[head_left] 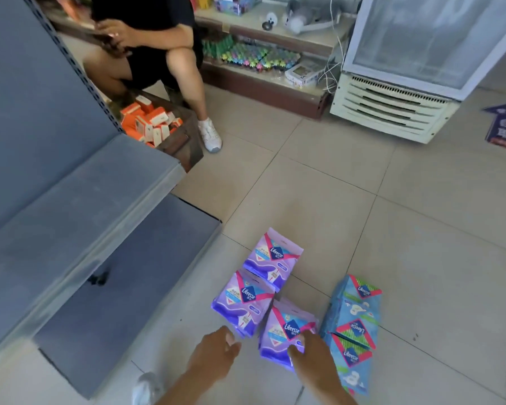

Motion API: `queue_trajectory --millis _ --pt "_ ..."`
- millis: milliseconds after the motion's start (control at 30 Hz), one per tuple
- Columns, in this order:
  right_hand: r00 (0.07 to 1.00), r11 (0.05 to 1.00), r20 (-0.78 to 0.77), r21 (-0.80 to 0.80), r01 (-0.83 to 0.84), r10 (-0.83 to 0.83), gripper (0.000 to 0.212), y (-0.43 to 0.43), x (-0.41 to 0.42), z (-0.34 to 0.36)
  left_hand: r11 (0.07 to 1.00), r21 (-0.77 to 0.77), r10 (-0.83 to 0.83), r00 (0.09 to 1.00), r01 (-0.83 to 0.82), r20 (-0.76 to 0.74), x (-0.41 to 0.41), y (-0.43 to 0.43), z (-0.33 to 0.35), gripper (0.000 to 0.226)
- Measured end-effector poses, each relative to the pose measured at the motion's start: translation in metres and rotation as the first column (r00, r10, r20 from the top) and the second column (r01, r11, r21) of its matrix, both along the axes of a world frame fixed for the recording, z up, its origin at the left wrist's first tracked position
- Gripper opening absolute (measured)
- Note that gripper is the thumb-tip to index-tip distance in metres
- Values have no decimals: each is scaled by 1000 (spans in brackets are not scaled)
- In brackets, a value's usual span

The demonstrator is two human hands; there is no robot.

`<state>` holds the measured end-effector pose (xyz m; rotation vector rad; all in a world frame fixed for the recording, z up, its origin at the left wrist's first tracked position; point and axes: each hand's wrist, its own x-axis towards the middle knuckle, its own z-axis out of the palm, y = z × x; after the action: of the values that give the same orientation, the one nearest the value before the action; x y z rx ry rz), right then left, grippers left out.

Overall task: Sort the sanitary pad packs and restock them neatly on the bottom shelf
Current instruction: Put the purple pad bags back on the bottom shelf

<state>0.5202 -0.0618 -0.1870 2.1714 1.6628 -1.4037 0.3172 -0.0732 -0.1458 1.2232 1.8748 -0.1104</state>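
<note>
Three purple Libresse pad packs lie on the tiled floor: a far one [275, 257], a middle one [243, 302] and a near one [284, 331]. To their right, several blue Libresse packs [354, 325] lie in a row. My right hand [310, 353] rests on the near purple pack, thumb and fingers at its lower edge. My left hand [216, 355] hovers just left of it, fingers relaxed, holding nothing. The grey bottom shelf [135, 276] stands bare at the left, beneath a deeper grey shelf [79, 206].
A seated person [158, 54] is at the back left, one white shoe [209, 134] on the floor. A brown crate of orange boxes [155, 124] sits beside the shelving. A white cooler [406, 68] and a low display shelf [263, 62] stand behind.
</note>
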Motion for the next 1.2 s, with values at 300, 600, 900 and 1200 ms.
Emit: queue_trajectory --millis 300,600,900,1200 --pt "991 984 125 -164 72 -52 62 -13 -103 -27 997 -35 -61 997 62 37 -117 23 -50 13" --pt "994 980 106 -197 3 18 45 -30 -145 -92 967 -59 -239 964 247 114 -113 15 -124 8" --pt "988 997 139 44 69 -74 31 20 -117 -205 947 93 -314 947 307 73 -86 67 -248 10" --pt "938 884 171 419 208 -302 17 121 -85 -256 930 330 -182 983 160 35 -98 177 -301 18"
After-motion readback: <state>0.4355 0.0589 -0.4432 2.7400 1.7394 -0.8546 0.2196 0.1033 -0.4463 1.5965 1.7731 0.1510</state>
